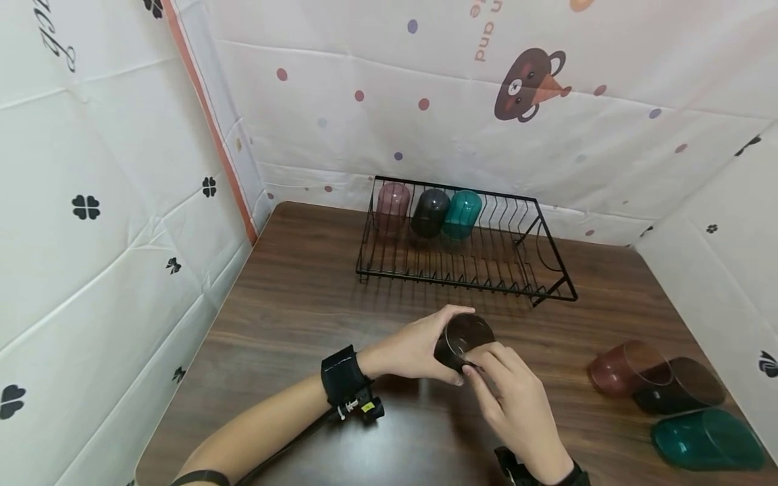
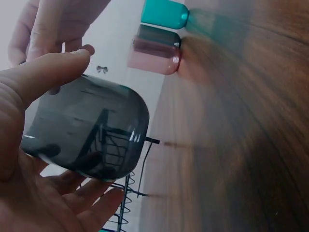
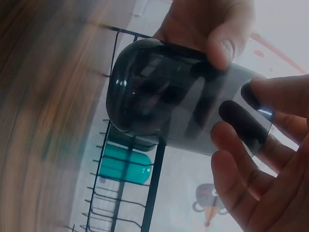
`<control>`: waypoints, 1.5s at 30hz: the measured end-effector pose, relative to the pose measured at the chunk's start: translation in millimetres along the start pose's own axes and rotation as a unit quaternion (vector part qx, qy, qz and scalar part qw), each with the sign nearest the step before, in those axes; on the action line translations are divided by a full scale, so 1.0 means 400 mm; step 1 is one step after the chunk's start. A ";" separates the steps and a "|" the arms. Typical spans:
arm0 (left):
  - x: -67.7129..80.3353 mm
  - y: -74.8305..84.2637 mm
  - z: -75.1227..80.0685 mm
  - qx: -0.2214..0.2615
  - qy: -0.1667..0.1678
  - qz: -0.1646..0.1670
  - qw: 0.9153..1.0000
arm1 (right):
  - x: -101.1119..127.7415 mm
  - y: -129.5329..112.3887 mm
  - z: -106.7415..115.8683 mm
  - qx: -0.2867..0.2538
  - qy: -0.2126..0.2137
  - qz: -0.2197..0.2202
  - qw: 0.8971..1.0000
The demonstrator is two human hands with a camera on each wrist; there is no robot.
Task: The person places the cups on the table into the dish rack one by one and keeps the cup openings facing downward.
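A dark grey see-through glass cup (image 1: 467, 331) is between both hands above the wooden table, its mouth facing up toward the head camera. My left hand (image 1: 413, 345) grips its side, with thumb and fingers curled round the body. At the rim, my right hand (image 1: 512, 395) pinches the wall. In the right wrist view, some right fingertips (image 3: 241, 118) show dark through the glass, inside the mouth, while others stay outside. The cup's rounded base (image 2: 137, 130) points toward the table in the left wrist view.
A black wire rack (image 1: 556, 260) stands at the back, holding upside-down pink (image 1: 394, 202), grey (image 1: 430, 219) and teal (image 1: 464, 214) cups. At the right table edge are another pink cup (image 1: 615, 370), grey cup (image 1: 659, 399) and teal cup (image 1: 687, 442). Printed cloth walls (image 1: 365, 135) surround the table.
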State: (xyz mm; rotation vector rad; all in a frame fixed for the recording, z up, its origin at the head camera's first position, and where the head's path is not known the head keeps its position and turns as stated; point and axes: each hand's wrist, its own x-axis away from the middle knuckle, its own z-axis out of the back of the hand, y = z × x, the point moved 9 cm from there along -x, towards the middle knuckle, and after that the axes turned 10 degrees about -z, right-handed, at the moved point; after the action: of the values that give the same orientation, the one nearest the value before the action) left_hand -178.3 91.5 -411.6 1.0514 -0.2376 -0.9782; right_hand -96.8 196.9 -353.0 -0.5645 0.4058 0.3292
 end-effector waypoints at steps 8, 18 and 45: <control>0.000 -0.025 -0.004 0.047 -0.007 -0.018 0.999 | -0.005 -0.020 -0.007 -0.013 0.004 0.041 0.999; 0.003 -0.028 0.001 0.030 -0.009 -0.041 0.999 | -0.024 0.009 0.006 -0.052 0.048 0.020 0.997; 0.026 -0.030 0.122 -0.052 0.005 -0.009 0.999 | -0.052 0.079 -0.047 -0.109 -0.008 -0.067 0.992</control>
State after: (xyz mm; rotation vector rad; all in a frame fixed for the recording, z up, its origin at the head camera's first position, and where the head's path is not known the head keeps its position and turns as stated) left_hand -208.0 51.7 -399.3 0.9653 -0.1676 -0.9911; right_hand -133.0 207.3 -372.2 -0.7992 0.3171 0.2498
